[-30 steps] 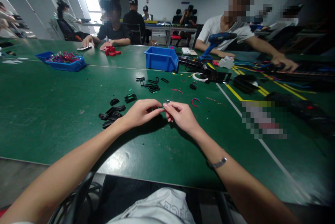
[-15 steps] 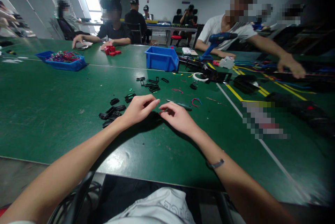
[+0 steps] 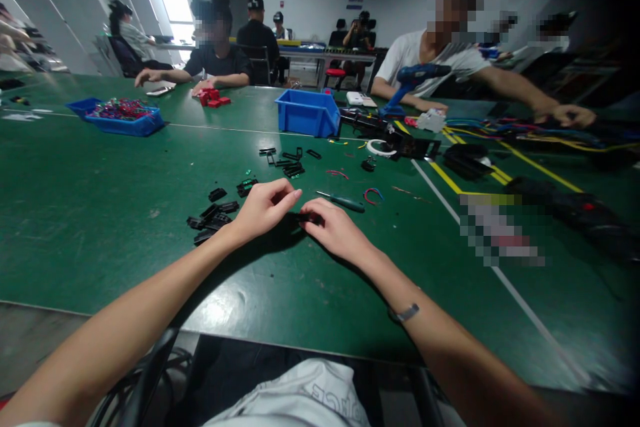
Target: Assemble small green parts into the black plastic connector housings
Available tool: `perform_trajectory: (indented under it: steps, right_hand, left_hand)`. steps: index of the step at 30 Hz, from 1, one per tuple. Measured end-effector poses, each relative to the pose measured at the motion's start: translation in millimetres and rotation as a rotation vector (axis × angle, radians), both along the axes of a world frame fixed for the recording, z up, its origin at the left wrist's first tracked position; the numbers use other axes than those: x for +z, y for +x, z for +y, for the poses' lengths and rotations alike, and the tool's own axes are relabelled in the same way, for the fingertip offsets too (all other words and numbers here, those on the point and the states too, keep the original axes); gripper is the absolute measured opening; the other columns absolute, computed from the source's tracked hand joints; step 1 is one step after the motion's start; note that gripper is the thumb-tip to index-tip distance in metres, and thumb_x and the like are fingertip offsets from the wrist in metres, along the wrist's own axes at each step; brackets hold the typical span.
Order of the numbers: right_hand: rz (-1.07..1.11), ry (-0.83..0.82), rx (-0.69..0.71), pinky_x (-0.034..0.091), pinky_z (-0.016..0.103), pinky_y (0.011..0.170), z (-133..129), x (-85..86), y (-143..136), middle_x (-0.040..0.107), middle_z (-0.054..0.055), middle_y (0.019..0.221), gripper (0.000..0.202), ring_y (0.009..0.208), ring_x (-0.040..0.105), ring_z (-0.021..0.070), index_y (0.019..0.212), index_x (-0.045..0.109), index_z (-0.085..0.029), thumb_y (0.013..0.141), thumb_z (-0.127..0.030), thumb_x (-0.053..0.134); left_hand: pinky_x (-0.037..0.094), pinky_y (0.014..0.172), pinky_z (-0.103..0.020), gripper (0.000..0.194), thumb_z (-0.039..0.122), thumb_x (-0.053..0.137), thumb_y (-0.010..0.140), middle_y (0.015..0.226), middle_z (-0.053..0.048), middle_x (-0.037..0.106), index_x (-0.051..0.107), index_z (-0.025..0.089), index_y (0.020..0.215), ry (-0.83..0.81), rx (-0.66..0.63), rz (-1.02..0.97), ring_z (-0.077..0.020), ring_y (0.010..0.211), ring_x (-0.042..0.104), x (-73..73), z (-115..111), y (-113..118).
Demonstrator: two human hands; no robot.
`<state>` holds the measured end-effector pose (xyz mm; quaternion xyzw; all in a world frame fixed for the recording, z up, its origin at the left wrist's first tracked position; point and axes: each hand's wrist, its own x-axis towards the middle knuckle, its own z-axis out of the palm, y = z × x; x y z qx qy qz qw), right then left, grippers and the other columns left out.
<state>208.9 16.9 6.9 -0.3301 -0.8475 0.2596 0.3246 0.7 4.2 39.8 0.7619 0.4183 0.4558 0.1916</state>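
Note:
Near the middle of the green table (image 3: 125, 214), my left hand (image 3: 266, 208) is closed with its fingers curled under. What it holds, if anything, is hidden. My right hand (image 3: 333, 224) faces it, a short gap apart, with its fingertips pinched on a small black plastic part (image 3: 303, 218), mostly covered by the fingers. Beside my left wrist lies a loose heap of black plastic housings (image 3: 213, 217). One housing with a green circuit board (image 3: 247, 187) sits just beyond that hand. A screwdriver with a dark green handle (image 3: 347, 203) rests past my right hand.
Several black plastic frames (image 3: 290, 164) lie farther out, before a blue bin (image 3: 307, 114). Short wires (image 3: 373, 196) are scattered to the right. At left stands a blue tray of wires (image 3: 125, 122). A blue drill (image 3: 407, 84) and co-workers' arms (image 3: 563, 114) occupy the far side.
My right hand has shifted slightly left and down, and a black part now shows at its fingertips. The left hand has hardly moved. The right co-worker's hand has moved onto the cables.

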Motion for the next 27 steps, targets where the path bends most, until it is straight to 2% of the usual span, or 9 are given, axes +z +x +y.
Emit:
perform_trajectory:
  steps: [4,10,21,27]
  right_hand:
    - [0.059,-0.039,-0.067,0.050,0.031,0.071,-3,8.4,0,0.068,0.005,0.097,0.018,0.077,0.062,0.0170,0.109,0.066,-0.020,0.091,-0.020,0.064]
    - [0.140,0.004,-0.127,0.052,0.032,0.072,-9,20.5,0,0.070,0.005,0.099,0.020,0.078,0.064,0.0181,0.113,0.068,-0.022,0.093,-0.024,0.063]
    - [0.221,0.041,-0.147,0.055,0.032,0.069,-12,29.9,1,0.068,0.007,0.105,0.018,0.081,0.066,0.0192,0.110,0.068,-0.023,0.093,-0.022,0.062]
    - [0.233,0.064,-0.149,0.055,0.032,0.070,-13,32.3,2,0.068,0.007,0.107,0.020,0.083,0.066,0.0192,0.112,0.068,-0.023,0.093,-0.021,0.061]
  left_hand:
    - [0.033,0.055,-0.023,0.036,0.046,0.057,0.096,0.063,0.003,0.051,0.060,0.015,0.077,-0.089,-0.011,-0.103,-0.0095,0.057,0.043,1.7,1,0]
    - [0.035,0.053,-0.022,0.037,0.048,0.060,0.095,0.061,0.002,0.053,0.061,0.015,0.079,-0.165,-0.062,-0.232,-0.0086,0.054,0.044,5.1,1,0]
    - [0.034,0.052,-0.020,0.029,0.043,0.066,0.091,0.067,0.002,0.056,0.064,0.015,0.086,-0.172,-0.094,-0.220,-0.0081,0.057,0.046,4.7,-1,3]
    - [0.036,0.054,-0.022,0.038,0.045,0.058,0.097,0.062,0.002,0.055,0.062,0.015,0.074,-0.113,-0.043,-0.165,-0.0088,0.054,0.047,4.4,-1,0]
